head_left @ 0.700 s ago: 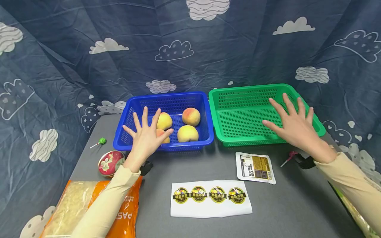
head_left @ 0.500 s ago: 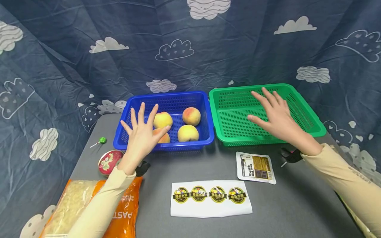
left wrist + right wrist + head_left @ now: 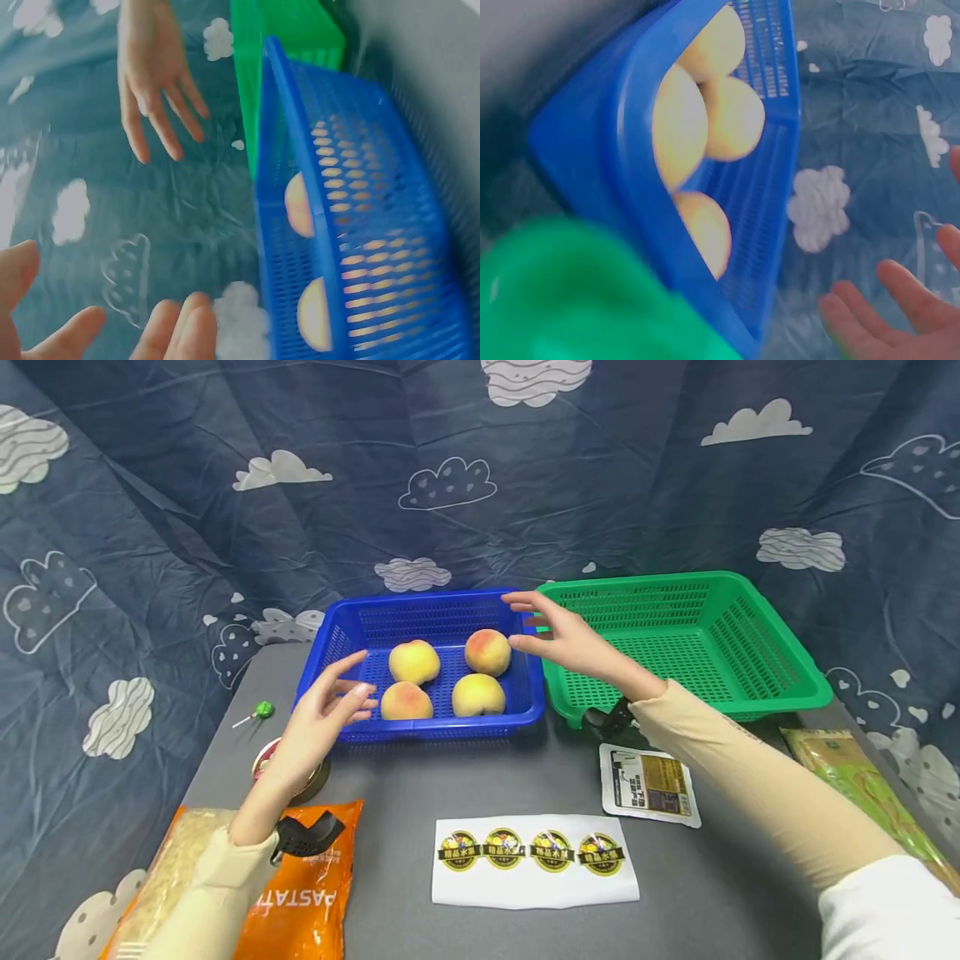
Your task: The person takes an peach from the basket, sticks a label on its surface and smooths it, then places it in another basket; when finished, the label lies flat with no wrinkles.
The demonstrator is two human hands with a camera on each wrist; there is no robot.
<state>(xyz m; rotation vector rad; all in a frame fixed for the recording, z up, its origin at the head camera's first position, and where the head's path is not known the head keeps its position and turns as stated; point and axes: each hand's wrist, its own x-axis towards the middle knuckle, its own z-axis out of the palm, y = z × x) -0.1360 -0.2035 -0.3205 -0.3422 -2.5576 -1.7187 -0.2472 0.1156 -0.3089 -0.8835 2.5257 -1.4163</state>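
Several yellow-red peaches lie in the blue basket (image 3: 420, 727), among them a redder peach (image 3: 487, 652) at the back right and a yellow peach (image 3: 478, 695) in front of it. My left hand (image 3: 318, 722) hovers at the basket's left front corner, fingers loosely bent, nothing in them. Over the basket's right rim reaches my right hand (image 3: 566, 639), its fingers extended toward the redder peach and holding nothing. In the left wrist view, the right hand (image 3: 157, 82) hangs with fingers spread above the blue basket's far end. The green basket (image 3: 750, 703) stands beside the blue one and holds nothing.
A sheet of round stickers (image 3: 534, 889) and a white sachet (image 3: 649, 785) lie in front. At left are an orange pasta bag (image 3: 300, 902), a round tin (image 3: 307, 785) and a green lollipop (image 3: 263, 709). A green-yellow package (image 3: 847, 760) lies at right.
My right hand has swept left from over the green basket to the blue basket's right side. My left hand has lowered and drawn back slightly to the left, its fingers bending from their spread.
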